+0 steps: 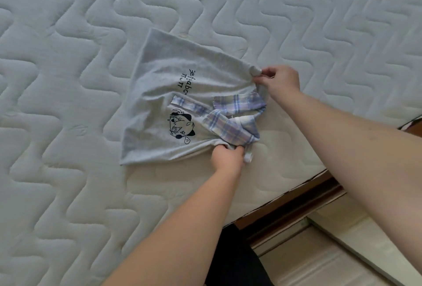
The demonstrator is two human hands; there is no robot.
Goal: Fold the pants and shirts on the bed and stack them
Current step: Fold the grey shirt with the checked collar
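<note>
Head view, inventory: one grey shirt lies flat on one quilted white mattress, near the mattress edge closest to the person; the shirt carries one plaid collar band in blue, purple and white, one black cartoon print and one line of black lettering; two bare hands and two bare forearms are in view; no other garment is visible.

Position of the shirt: the hem end points away from the person toward the upper left; the collar end faces the near mattress edge; the fabric is partly folded, with wrinkles running toward both grip points.

Left hand: the forearm enters from the bottom of the view and reaches forward; the fingers are curled and grip bunched shirt fabric at the lower collar corner, just beside the plaid band.

Right hand: the forearm enters from the right edge and extends leftward; thumb and fingers pinch the upper shoulder corner of the shirt, the cloth gathered into a small knob at the fingertips.

Beyond the mattress edge, lower right: one brown bed frame and pale floor.
</note>
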